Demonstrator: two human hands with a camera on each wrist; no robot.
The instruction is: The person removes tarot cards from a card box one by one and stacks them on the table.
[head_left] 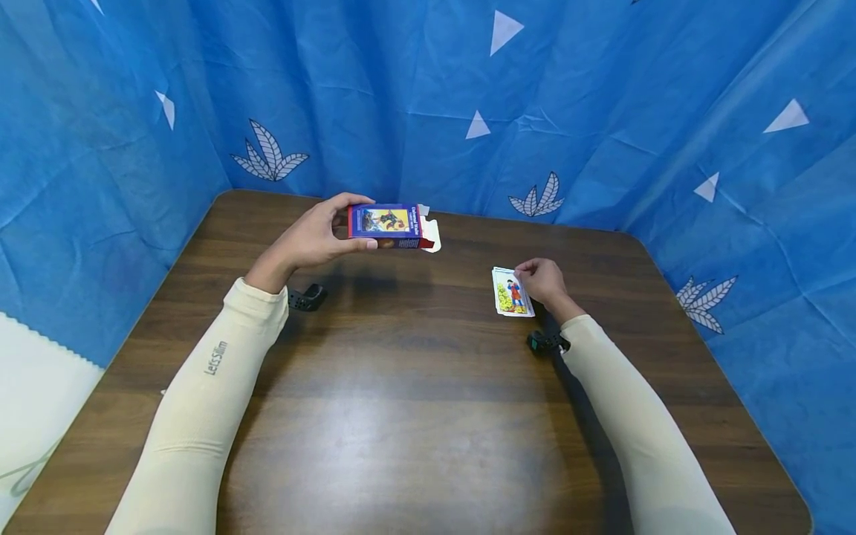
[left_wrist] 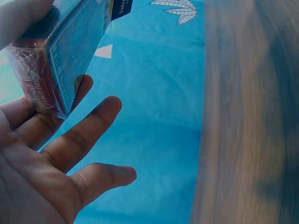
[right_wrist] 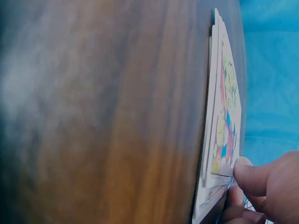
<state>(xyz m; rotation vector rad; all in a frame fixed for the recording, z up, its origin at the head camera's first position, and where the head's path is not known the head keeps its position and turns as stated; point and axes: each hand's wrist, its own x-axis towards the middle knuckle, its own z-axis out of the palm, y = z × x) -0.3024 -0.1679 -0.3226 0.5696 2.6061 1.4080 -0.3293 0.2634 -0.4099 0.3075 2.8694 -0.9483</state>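
Observation:
My left hand (head_left: 310, 234) grips a blue and red tarot card box (head_left: 384, 221) above the table, thumb along the near side and index finger along the far side. The box lies on its side with its end flap (head_left: 432, 235) folded out to the right. In the left wrist view the other fingers (left_wrist: 77, 144) are spread below the box. To the right, a small, slightly uneven stack of tarot cards (head_left: 511, 293) lies face up on the table. My right hand (head_left: 543, 284) pinches the stack's right edge, thumb on the top card (right_wrist: 227, 126) and fingers curled below.
The brown wooden table (head_left: 401, 401) reaches back to a blue curtain (head_left: 414, 96) that hangs behind and on both sides. A black wrist camera (head_left: 307, 297) sits under the left wrist, another black wrist camera (head_left: 545, 342) by the right.

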